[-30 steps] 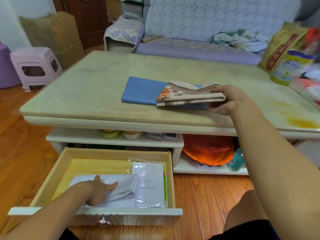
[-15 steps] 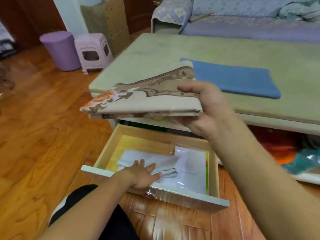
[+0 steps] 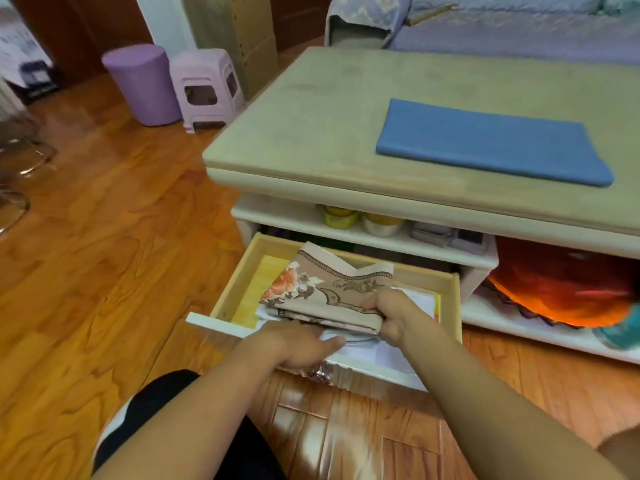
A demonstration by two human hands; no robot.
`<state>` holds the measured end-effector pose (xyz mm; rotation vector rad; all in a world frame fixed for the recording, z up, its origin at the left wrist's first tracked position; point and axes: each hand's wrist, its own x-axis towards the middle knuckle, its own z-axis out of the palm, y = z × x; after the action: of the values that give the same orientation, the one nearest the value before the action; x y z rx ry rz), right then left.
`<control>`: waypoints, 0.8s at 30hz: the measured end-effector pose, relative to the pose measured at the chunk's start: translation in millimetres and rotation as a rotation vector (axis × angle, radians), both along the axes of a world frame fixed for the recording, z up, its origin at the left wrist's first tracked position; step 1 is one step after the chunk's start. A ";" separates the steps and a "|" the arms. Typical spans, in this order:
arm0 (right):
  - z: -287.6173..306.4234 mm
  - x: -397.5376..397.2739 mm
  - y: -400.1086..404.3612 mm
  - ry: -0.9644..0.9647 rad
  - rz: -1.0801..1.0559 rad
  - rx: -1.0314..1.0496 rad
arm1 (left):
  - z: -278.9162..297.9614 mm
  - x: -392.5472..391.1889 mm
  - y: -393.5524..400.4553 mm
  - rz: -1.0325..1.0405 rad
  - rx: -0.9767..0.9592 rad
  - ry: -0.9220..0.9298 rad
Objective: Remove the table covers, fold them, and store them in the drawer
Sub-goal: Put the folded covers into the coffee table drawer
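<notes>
The desk [image 3: 346, 109] is carrying a folded blue cover [image 3: 491, 142]. Below, the open drawer [image 3: 450, 289] is holding the folded floral cover [image 3: 322, 292]; the right hand [image 3: 391, 315] is gripping its edge, while the left hand [image 3: 298, 344] is lying flat on a grey cover [image 3: 360, 339] beneath.

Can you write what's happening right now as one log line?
step: storing | right hand grips floral cover in drawer | left hand on white cloth | blue cover on table
</notes>
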<state>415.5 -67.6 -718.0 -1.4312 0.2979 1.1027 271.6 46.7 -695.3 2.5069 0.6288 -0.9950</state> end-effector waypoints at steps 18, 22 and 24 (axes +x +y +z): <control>23.1 1.0 -13.7 -1.496 0.643 -0.610 | -48.5 51.0 27.4 -0.123 0.168 0.046; -8.6 3.5 -18.8 -1.703 1.113 -0.407 | -54.3 46.5 29.1 -0.099 0.167 0.036; -41.5 12.4 -33.9 -1.464 1.346 -0.458 | -47.1 39.9 30.8 -0.024 0.091 0.005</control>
<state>427.9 -101.5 -759.5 -2.5122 -1.7543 0.5881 311.4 77.5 -742.4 2.5971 0.6605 -1.0035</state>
